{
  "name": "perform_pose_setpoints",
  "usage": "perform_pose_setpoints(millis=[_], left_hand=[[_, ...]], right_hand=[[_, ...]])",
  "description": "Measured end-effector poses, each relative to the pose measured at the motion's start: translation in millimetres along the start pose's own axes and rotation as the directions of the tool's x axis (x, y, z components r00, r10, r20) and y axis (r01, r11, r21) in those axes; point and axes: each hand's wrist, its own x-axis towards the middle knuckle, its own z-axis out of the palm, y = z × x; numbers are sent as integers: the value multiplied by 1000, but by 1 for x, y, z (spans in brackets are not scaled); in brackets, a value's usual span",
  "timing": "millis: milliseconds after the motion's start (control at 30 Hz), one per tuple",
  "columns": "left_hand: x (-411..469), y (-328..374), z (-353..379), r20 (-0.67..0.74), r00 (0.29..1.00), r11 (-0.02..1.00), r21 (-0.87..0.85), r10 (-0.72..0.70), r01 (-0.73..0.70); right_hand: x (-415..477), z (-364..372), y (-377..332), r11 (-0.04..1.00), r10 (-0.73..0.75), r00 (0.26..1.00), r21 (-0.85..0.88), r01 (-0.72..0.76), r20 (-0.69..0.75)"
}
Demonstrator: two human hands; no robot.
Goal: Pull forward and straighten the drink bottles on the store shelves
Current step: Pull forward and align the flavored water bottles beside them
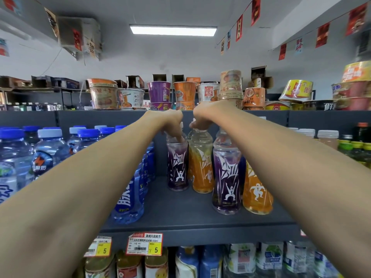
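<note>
Both arms reach into the grey middle shelf (180,213). My left hand (170,121) grips the cap and neck of a purple-labelled bottle (177,167) set back on the shelf. My right hand (202,117) grips the top of an orange-labelled bottle (201,167) just to its right. Both bottles stand upright and well behind the shelf's front edge. Nearer the front stand another purple bottle (226,177) and an orange bottle (257,191), partly hidden by my right forearm.
Blue-capped water bottles (48,155) fill the shelf's left half; one blue bottle (130,199) stands near the front. White-capped and green-capped bottles (349,145) sit at far right. Instant-noodle cups (158,93) line the shelf above. Price tags (144,243) hang on the edge, with more bottles below.
</note>
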Motion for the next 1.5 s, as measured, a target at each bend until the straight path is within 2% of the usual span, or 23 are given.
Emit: perform_pose_setpoints(millis=[100,233,400,567,767,933,1033,1100,1200,1300,1500], left_hand=[[0,5,2,22,1000,998,-63,0,1],[1,5,7,-28,999,1000,-13,21,-21],[-1,-4,-2,10,999,999,9,41,-41],[-5,-18,-11,9,999,999,-18,36,-36],[-13,-20,-21,103,993,993,-109,57,-46],[-22,-4,-16,22,994,991,-88,108,-105],[-28,-1,-17,123,983,987,-102,139,-127],[-33,0,-16,177,977,993,-32,121,-117],[-37,0,0,102,989,993,38,111,-115],[-36,-6,12,3,989,989,-33,146,-146],[-38,-8,18,-59,989,986,-89,133,-138]], right_hand=[[-3,-3,6,999,-17,999,-47,20,48],[-3,-4,5,999,-36,998,-35,38,47],[-3,-2,5,1000,12,999,14,-13,49],[-1,1,8,995,-5,980,102,-15,201],[-6,3,10,991,-49,991,126,34,123],[-8,1,6,995,-33,987,100,17,156],[-15,-3,5,997,-36,974,77,19,225],[-23,-5,2,999,-41,972,26,36,231],[-31,-2,-3,999,-41,985,-25,46,165],[-34,-1,-2,999,-46,989,-8,47,140],[-41,-2,-5,999,-33,994,20,31,105]])
